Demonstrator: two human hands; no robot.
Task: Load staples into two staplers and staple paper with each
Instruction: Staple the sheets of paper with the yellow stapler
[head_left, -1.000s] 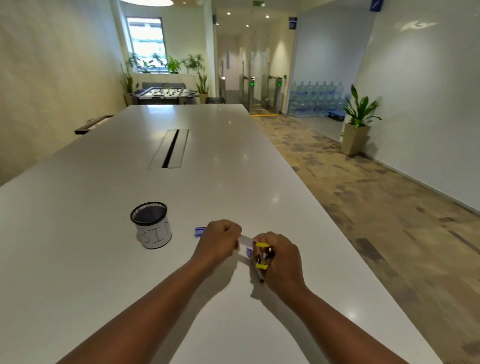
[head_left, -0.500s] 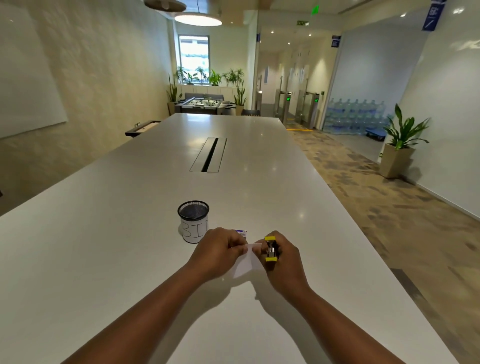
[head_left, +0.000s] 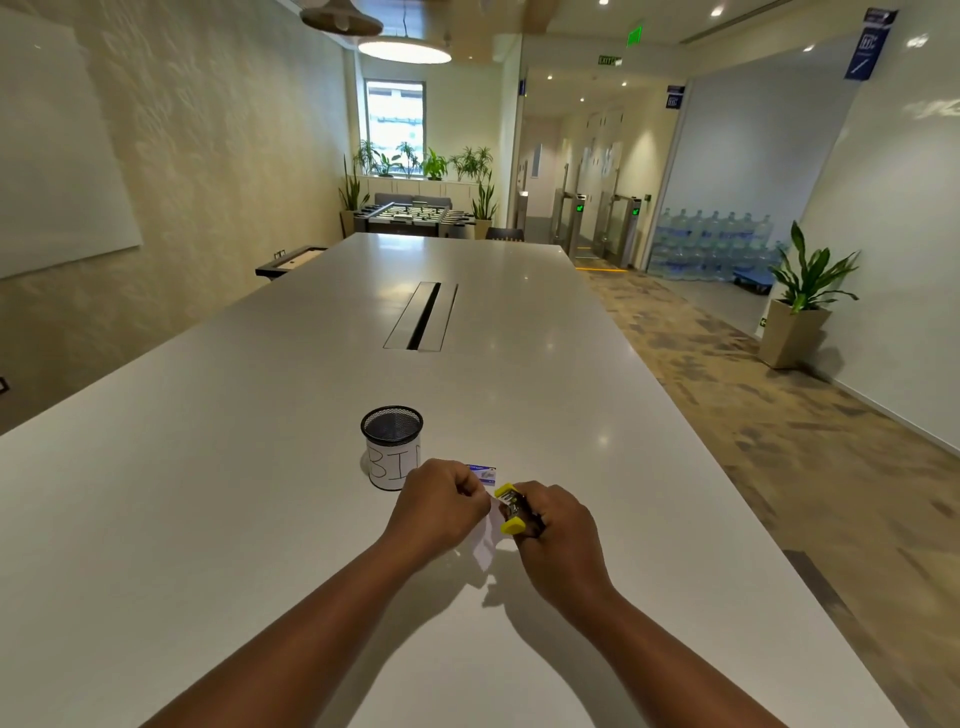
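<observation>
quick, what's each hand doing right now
Left hand: closed, pinching the top of the paper slip.
Right hand: closed around the yellow stapler, held against the paper's edge.

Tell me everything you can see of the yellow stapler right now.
The stapler is small, with bright yellow plastic showing at its far end and at a rounded near end, and a dark, partly metallic-looking middle section between them. The right hand is wrapped around it, hiding most of the body. It is held just above the white table, lying roughly front to back. The paper, pinched by the left hand, meets its left side. Whether it is loaded cannot be seen.
</observation>
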